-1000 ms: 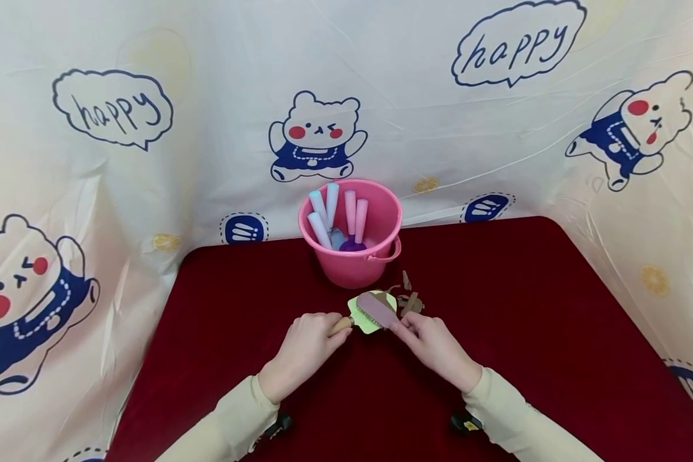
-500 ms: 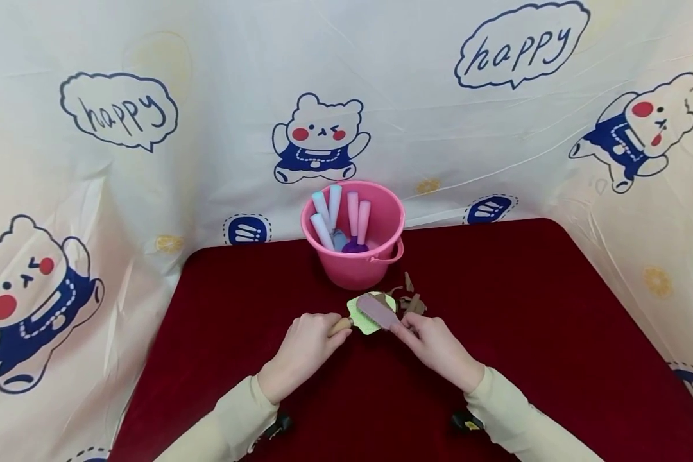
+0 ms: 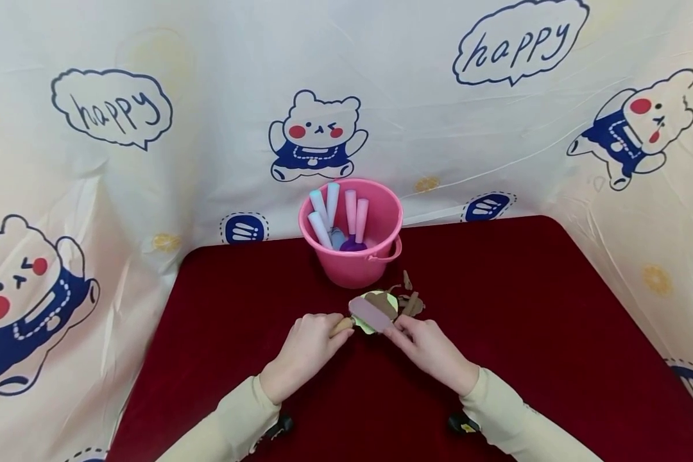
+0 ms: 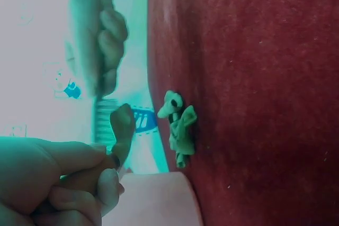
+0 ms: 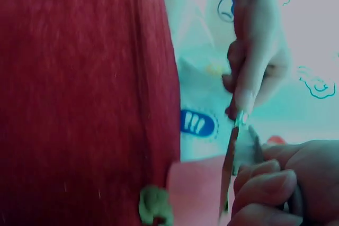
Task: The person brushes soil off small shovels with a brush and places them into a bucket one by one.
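Note:
My left hand point(image 3: 301, 351) grips the wooden handle point(image 3: 341, 326) of a small trowel. Its light green blade point(image 3: 365, 326), partly covered by a brown patch point(image 3: 384, 301), is held above the table. My right hand point(image 3: 436, 351) pinches a mauve brush point(image 3: 369, 314), which lies across the blade; in the left wrist view its bristles point(image 4: 104, 123) face the trowel point(image 4: 123, 125). Whether the bristles touch the blade cannot be made out. Several brown scraps point(image 3: 411, 303) lie on the table just beyond the right fingers.
Behind the hands stands a pink bucket point(image 3: 352, 273) holding several tools with pale blue and pink handles point(image 3: 360, 221). The table has a dark red cloth point(image 3: 496, 289). A printed white curtain point(image 3: 416, 128) hangs behind and at both sides.
The brush has slid left and toward me across the blade, baring more of the brown patch. My right hand shifted slightly with it; the left hand holds nearly still.

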Available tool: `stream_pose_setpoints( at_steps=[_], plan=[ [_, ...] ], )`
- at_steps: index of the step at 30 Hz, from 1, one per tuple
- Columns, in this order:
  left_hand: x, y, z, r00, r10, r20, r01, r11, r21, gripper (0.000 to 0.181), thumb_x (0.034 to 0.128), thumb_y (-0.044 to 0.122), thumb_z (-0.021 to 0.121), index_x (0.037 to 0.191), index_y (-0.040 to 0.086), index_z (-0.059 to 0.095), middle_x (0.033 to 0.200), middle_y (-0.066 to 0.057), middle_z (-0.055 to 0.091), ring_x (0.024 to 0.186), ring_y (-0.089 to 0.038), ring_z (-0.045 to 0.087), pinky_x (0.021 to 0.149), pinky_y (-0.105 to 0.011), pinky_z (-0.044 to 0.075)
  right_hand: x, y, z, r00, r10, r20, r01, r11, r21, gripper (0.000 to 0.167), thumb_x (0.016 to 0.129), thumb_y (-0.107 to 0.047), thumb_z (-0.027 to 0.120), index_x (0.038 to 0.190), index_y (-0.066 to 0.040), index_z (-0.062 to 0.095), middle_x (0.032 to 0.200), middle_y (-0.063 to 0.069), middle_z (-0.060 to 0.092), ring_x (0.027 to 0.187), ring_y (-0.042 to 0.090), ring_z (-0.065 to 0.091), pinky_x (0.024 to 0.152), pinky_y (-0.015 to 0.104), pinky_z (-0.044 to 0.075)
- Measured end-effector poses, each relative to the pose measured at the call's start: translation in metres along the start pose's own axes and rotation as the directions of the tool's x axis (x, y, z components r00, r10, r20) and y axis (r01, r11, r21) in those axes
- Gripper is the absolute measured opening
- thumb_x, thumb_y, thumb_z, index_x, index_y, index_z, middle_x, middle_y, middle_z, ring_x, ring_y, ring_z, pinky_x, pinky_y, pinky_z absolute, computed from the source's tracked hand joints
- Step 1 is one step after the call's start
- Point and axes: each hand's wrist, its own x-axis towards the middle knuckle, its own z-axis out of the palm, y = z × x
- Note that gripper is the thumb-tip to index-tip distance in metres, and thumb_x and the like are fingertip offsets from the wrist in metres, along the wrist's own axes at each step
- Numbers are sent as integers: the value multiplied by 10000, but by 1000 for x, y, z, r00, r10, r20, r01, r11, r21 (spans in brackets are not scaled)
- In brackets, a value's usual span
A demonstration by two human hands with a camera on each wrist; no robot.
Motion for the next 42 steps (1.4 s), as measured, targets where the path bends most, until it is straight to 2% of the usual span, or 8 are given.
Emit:
stream_pose_setpoints(
  at_steps=[4,8,14,19,25,33,38,42],
  plan=[
    [0,-2,-1,1000,6,-7,-6,1000,-5,147,918,160,813,840,147,688,670,84,545,570,-51,423,530,-227,418,2,9,-6,999,41,-35,-42,998,-39,295,1054,-290,639,789,-181,572,597,-121,393,493,-23,326,467,201,338],
    [-2,-4,0,1000,-5,10,5,1000,-19,183,929,167,804,817,175,659,652,113,464,565,-41,384,523,-215,397,2,10,-7,997,65,-31,-65,998,-18,264,1047,-269,652,801,-193,595,592,-140,391,491,-21,327,470,197,333],
    [0,-3,-1,1000,9,-12,-9,1000,-13,258,922,159,810,771,159,601,626,98,391,554,-53,375,497,-214,372,3,2,-1,1000,-8,19,8,1000,8,241,1059,-291,631,840,-191,615,605,-153,407,496,-27,344,467,193,350],
    [-1,-4,-4,999,15,-37,-16,1000,-20,277,920,148,810,766,163,580,633,92,397,561,-61,377,510,-224,381,5,6,-4,999,3,-37,-5,998,-55,267,1049,-255,649,804,-176,578,586,-142,387,479,-30,317,452,191,329],
    [-5,-7,-3,1000,5,-11,-5,999,-35,227,925,141,804,793,167,620,646,99,420,569,-52,372,519,-224,392,6,12,-8,997,42,-58,-46,997,-63,269,1049,-257,649,805,-156,596,583,-126,379,479,-22,302,454,203,319],
    [-3,-6,-2,1000,18,-26,-19,999,-31,266,930,149,801,776,173,586,641,95,396,560,-49,377,503,-212,381,2,4,-2,999,-41,8,41,999,-12,249,1054,-267,641,824,-185,590,602,-152,390,499,-38,318,462,191,336],
    [-3,-5,-3,999,24,-49,-25,999,-21,249,920,152,810,785,170,601,640,92,417,565,-56,386,520,-220,396,1,7,-4,999,8,-37,-10,998,-60,257,1044,-246,657,810,-164,589,599,-131,386,495,-29,306,462,200,327],
    [-3,-5,-2,999,9,-33,-10,1000,-28,280,929,155,802,768,171,573,633,98,382,559,-51,367,513,-218,383,0,7,-5,998,33,-60,-38,997,-73,258,1042,-228,660,805,-160,586,587,-123,386,485,-22,301,459,203,320]
  ],
)
